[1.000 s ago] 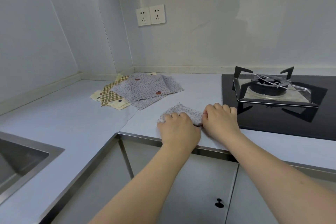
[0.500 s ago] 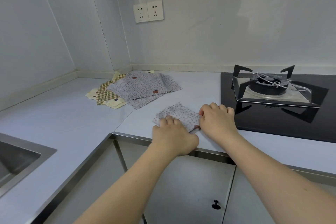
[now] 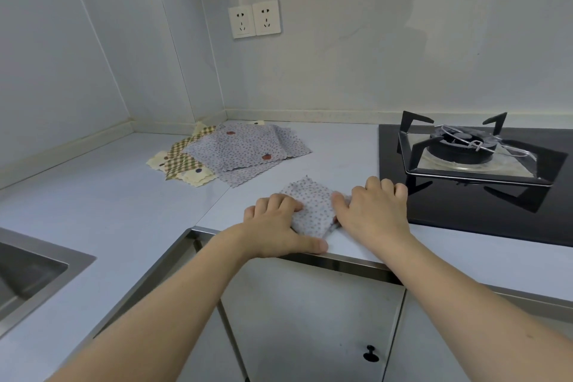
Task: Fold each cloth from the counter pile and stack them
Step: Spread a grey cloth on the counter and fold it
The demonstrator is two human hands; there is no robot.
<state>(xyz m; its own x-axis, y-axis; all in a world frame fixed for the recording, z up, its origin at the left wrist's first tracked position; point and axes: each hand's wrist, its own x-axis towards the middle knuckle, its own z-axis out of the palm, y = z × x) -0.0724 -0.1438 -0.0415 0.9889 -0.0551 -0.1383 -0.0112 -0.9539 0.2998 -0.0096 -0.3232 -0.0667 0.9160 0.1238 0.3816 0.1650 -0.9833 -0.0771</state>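
A pale L-shaped counter point(image 3: 93, 205) wraps a corner of plain white walls, with a steel sink point(image 3: 28, 270) at far left, a pile point(image 3: 229, 150) of checked and dotted cloths in the back corner below a double socket point(image 3: 254, 20), grey cabinet doors point(image 3: 310, 319) underneath, and a black gas hob point(image 3: 474, 164) at right; no writing can be read anywhere. Near the front edge, between pile and hob, lies a small folded dotted cloth point(image 3: 313, 208). The left hand point(image 3: 276, 226) rests on its left side with fingers curled down and thumb along the counter edge, and the right hand point(image 3: 372, 211) presses its right side with knuckles bent, though whether either hand pinches the fabric cannot be told.
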